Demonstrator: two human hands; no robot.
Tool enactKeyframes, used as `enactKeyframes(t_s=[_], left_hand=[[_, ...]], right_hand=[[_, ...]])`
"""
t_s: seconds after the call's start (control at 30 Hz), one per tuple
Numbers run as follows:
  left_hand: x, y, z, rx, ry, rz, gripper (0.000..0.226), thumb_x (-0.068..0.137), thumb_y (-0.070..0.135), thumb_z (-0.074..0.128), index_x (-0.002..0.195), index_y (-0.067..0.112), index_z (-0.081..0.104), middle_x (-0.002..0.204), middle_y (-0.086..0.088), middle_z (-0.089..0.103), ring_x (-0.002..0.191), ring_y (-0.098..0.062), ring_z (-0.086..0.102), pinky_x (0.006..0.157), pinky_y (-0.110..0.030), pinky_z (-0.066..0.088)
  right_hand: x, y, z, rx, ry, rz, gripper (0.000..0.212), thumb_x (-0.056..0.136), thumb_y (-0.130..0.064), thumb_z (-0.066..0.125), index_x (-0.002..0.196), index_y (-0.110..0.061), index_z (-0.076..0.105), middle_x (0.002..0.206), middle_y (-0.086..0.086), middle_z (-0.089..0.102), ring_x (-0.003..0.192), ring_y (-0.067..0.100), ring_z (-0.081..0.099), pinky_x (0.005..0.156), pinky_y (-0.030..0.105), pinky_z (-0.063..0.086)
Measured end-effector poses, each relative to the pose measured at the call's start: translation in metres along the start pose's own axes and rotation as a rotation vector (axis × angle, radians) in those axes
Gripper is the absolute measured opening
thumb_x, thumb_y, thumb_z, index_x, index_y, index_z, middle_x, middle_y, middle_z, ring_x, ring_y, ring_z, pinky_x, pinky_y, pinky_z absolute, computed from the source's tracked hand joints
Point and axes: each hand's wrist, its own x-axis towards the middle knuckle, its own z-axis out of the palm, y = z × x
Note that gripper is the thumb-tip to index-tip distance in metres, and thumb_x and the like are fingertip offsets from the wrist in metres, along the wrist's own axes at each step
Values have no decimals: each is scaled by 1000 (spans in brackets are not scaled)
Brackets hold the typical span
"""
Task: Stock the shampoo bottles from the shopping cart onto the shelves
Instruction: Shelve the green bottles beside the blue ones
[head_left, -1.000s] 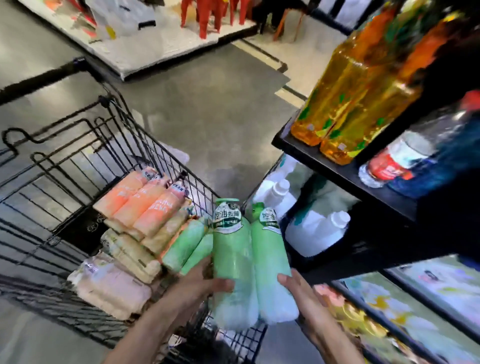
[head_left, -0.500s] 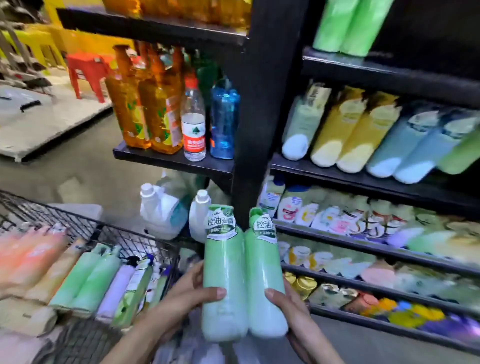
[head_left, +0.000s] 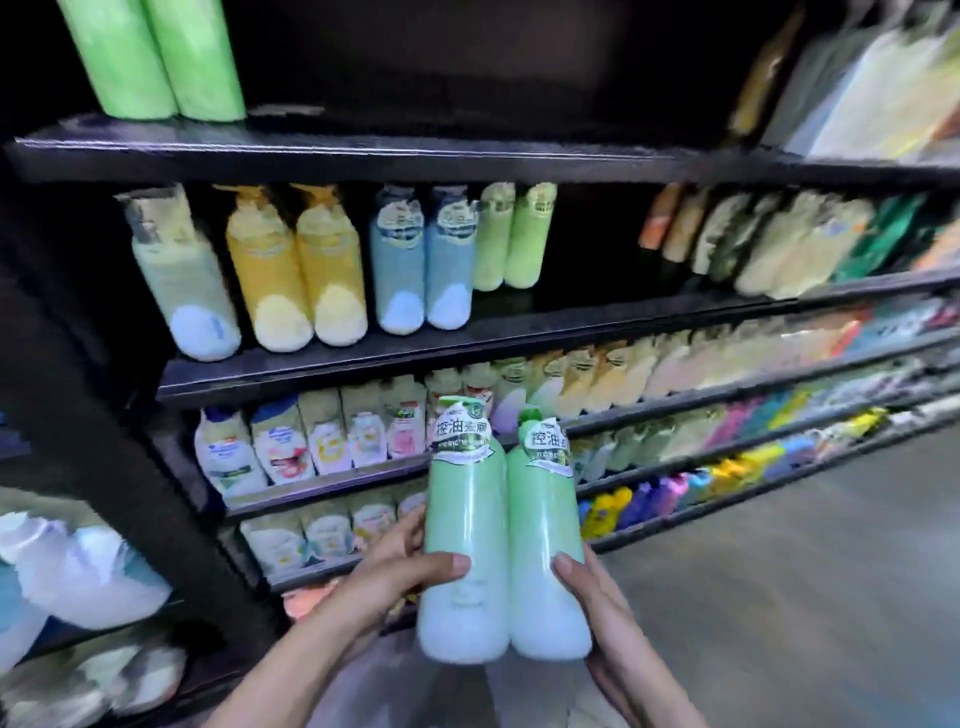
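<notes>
Black shelving unit (head_left: 467, 156) fills most of the view, several tiers deep, running off to the right into blur. Grey floor (head_left: 805, 597) shows lower right.

Top tier: two bright green bottles (head_left: 150, 57) standing together at the left end; the rest of that tier is dark, with blurred pale packs far right.

Second tier (head_left: 415, 345): a row of large bottles, left to right: one pale green with a white base (head_left: 182, 280), two yellow (head_left: 298, 270), two blue (head_left: 423, 260), two light green (head_left: 514, 236) set further back. A dark gap on this tier to the right of the light green pair, then blurred mixed bottles (head_left: 769, 244).

Lower tiers: smaller white and cream bottles (head_left: 291, 447) with coloured labels, packed close; beyond them rows of bright small items, too blurred to name.

Two mint-green shampoo bottles (head_left: 498, 545) held upright, side by side and touching, in front of the lower tiers, centre-bottom of the view. White and dark green label collars with printed characters near the tops; bodies fade to paler at the base. Both are off the shelf, carried in the air.

Left hand (head_left: 400, 571) grasps the left bottle from its outer side, thumb across the front, fingers curled behind. Right hand (head_left: 602, 613) wraps the right bottle from its outer side, thumb on the front face, palm under the lower edge. The pair is squeezed between the two hands.
</notes>
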Motion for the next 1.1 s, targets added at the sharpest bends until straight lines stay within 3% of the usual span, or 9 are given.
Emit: enactKeyframes(t_s=[0.07, 0.17, 0.3, 0.5, 0.67, 0.77, 0.83, 0.93, 1.1], left_hand=[[26, 8, 12, 20, -37, 5, 91, 44, 20, 85, 128, 8, 51, 118, -14, 67, 111, -35, 62, 94, -43, 50], [68, 25, 29, 51, -99, 36, 107, 33, 34, 93, 129, 11, 50, 120, -10, 67, 111, -29, 63, 87, -36, 52], [123, 48, 43, 46, -128, 86, 104, 34, 24, 90, 129, 8, 50, 118, -12, 67, 107, -25, 65, 80, -30, 54], [206, 85, 53, 64, -167, 141, 121, 10, 32, 95, 122, 9, 54, 112, -15, 69, 97, -24, 69, 73, -29, 59], [257, 118, 60, 123, -136, 151, 108, 27, 37, 95, 123, 9, 54, 116, -17, 67, 107, -36, 63, 95, -52, 47], [282, 133, 60, 123, -40, 157, 106, 25, 38, 95, 120, 11, 56, 111, -15, 69, 98, -32, 67, 82, -43, 53], [300, 141, 58, 135, 17, 177, 100, 29, 35, 93, 120, 12, 56, 110, -13, 70, 99, -31, 67, 83, -43, 53], [324, 153, 56, 144, 122, 211, 83, 38, 27, 85, 115, 13, 59, 104, -9, 72, 95, -25, 69, 79, -37, 52], [351, 169, 57, 199, 254, 262, 67, 50, 19, 80, 113, 3, 61, 93, -10, 75, 81, -21, 72, 63, -25, 55]], right_hand=[[15, -11, -15, 18, 35, -19, 87, 51, -45, 86, 126, -12, 58, 119, 15, 67, 109, 34, 64, 89, 47, 54], [47, -30, -38, 17, 81, -54, 81, 58, -39, 82, 129, -9, 55, 120, 17, 66, 111, 37, 63, 98, 54, 47], [96, -63, -60, -32, 116, -108, 77, 57, -34, 82, 124, -6, 55, 115, 18, 68, 107, 37, 64, 95, 51, 50], [174, -112, -83, -98, 198, -121, 80, 55, -36, 85, 120, -6, 50, 113, 15, 69, 103, 33, 66, 92, 46, 52], [232, -147, -92, -65, 189, -129, 79, 52, -38, 82, 119, -9, 51, 113, 13, 69, 96, 27, 69, 84, 41, 56], [268, -164, -95, -72, 143, -137, 81, 53, -38, 82, 121, -7, 51, 114, 16, 68, 95, 27, 69, 83, 42, 56], [292, -175, -95, -82, 102, -136, 79, 55, -36, 82, 120, -6, 50, 113, 17, 68, 93, 26, 69, 81, 41, 56], [327, -192, -96, -83, 23, -136, 63, 64, -25, 76, 117, -4, 49, 106, 13, 68, 84, 19, 70, 68, 31, 56], [383, -218, -94, -145, -98, -171, 60, 65, -19, 75, 117, -8, 48, 107, 14, 69, 91, 24, 70, 77, 40, 57]])
